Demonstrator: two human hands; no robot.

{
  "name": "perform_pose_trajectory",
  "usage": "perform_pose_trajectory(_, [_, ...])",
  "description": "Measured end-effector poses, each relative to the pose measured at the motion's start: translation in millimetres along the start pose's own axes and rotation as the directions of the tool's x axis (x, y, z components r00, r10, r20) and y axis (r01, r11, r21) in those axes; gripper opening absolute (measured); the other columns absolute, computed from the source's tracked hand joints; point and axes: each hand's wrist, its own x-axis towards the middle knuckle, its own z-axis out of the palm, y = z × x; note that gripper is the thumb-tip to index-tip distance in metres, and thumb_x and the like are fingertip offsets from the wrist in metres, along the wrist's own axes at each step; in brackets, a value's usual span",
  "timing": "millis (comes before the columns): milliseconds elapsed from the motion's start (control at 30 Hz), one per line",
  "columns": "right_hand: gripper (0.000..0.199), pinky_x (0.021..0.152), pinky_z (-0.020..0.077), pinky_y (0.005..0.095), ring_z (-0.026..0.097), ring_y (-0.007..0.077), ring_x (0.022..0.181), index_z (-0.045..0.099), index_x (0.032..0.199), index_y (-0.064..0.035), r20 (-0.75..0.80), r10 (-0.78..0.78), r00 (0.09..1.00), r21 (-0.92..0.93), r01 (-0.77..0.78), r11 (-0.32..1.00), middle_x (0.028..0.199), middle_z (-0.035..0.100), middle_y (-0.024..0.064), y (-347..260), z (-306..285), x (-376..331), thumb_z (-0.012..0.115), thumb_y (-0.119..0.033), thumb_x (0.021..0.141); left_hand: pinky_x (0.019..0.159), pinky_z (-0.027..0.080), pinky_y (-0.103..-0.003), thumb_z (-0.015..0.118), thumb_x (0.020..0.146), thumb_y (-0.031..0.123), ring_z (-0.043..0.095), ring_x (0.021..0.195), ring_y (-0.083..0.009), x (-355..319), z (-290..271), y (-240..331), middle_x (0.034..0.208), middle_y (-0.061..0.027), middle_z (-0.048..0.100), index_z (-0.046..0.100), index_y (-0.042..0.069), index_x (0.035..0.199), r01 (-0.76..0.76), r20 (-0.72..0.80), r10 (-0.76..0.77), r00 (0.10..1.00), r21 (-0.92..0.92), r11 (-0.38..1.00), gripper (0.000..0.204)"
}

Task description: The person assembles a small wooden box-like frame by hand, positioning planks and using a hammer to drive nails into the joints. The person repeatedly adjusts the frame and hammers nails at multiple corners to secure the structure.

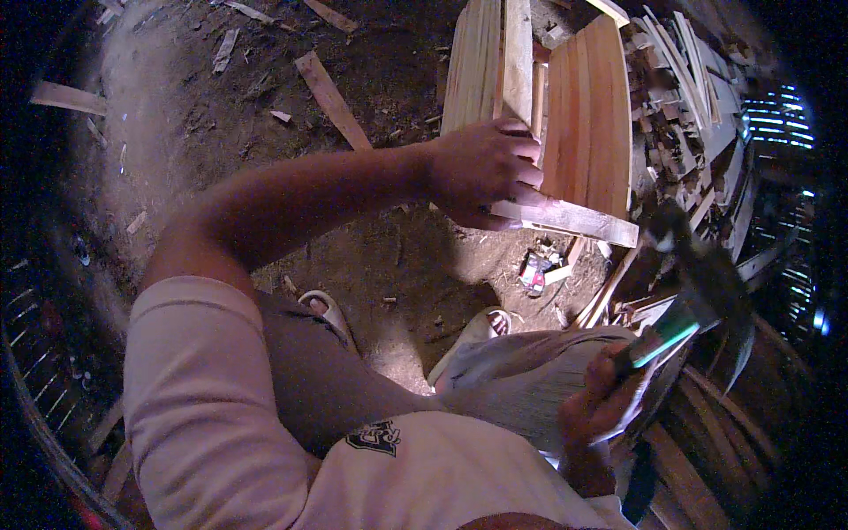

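We saw the left hand (486, 172) reaching out across the picture, its grip clamped on a pale, rough-sawn wooden slat (574, 221) that lay crosswise against the near end of a small crate of reddish-brown planks (587, 124). The crate's boards were smooth, flat and closely set side by side, with the grain running along their length; a paler, thicker upright board (517, 57) stood at its middle. We could not see inside the crate, so we could not tell whether it held anything.

The right hand (605, 397) was low at the right, its grip closed around the green and black handle of a hammer with a dark metal head (685, 256). The head was blurred and stood raised, just right of the slat's far end and apart from it.

Behind the crate lay a loose heap of thin, splintery offcut strips (680, 79), pale and jumbled at all angles. The floor was bare packed earth (194, 115), dusty and strewn with chips, with one long flat wood strip (331, 97) lying slantwise on it. A small crumpled red and white packet (539, 269) lay on the earth beneath the slat. A white sandal (329, 309) showed below the left forearm.
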Motion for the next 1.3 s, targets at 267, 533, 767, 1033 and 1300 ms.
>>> perform_pose_trajectory(267, [0.047,0.081,0.0523,0.0326,0.061,0.0206,0.092,0.048,0.149,0.0013,0.276,-0.045,0.960,-0.057,0.063,0.996,0.112,0.065,0.0108,-68.5,0.2,24.4,0.057,-0.005,0.103,0.094,0.045,-0.048,0.072,0.082,0.041,0.058,0.097,-0.0269,-5.4,9.8,-1.6,0.092,-0.0017,0.061,0.069,0.019,0.123,-0.057,-0.200,0.048,0.979,-0.038,0.998,0.047])
perform_pose_trajectory(533, [0.041,0.072,0.0540,0.0359,0.066,0.0261,0.080,0.047,0.141,0.0041,0.356,-0.138,0.924,-0.420,0.291,0.860,0.101,0.070,0.0152,-52.4,6.1,24.2,0.057,-0.005,0.102,0.109,0.043,-0.051,0.071,0.084,0.047,0.060,0.111,-0.0247,-9.5,6.7,-4.3,0.106,-0.0003,0.065,0.065,0.021,0.130,-0.006,-0.088,0.006,0.996,-0.007,1.000,0.053])
perform_pose_trajectory(767, [0.049,0.073,0.0541,0.0342,0.066,0.0218,0.086,0.044,0.149,0.0033,0.468,-0.086,0.879,-0.199,0.200,0.960,0.102,0.069,0.0130,-67.7,26.6,37.8,0.055,-0.014,0.105,0.091,0.044,-0.047,0.070,0.082,0.043,0.057,0.096,-0.0254,-4.1,11.1,-5.9,0.089,-0.0028,0.058,0.071,0.016,0.117,-0.032,-0.206,0.011,0.979,-0.099,0.995,0.044])
perform_pose_trajectory(1033, [0.044,0.067,0.0516,0.0354,0.069,0.0259,0.084,0.051,0.144,0.0019,0.489,-0.024,0.872,-0.309,0.199,0.930,0.114,0.072,0.0167,-62.9,21.8,26.2,0.056,-0.008,0.102,0.110,0.043,-0.051,0.069,0.084,0.040,0.059,0.104,-0.0245,-3.0,3.3,-6.1,0.104,-0.0004,0.065,0.066,0.020,0.131,-0.004,-0.023,0.004,1.000,0.008,1.000,0.051])
perform_pose_trajectory(1300, [0.033,0.060,0.0409,0.0261,0.049,0.0090,0.069,0.056,0.131,0.0024,0.133,0.079,0.988,0.043,-0.086,0.995,0.087,0.057,0.0021,-67.4,11.9,23.1,0.056,-0.018,0.105,0.098,0.043,-0.049,0.073,0.082,0.041,0.060,0.102,-0.0277,-2.6,4.2,-2.9,0.100,-0.0016,0.066,0.066,0.020,0.132,-0.045,-0.128,0.040,0.991,-0.033,0.998,0.055])
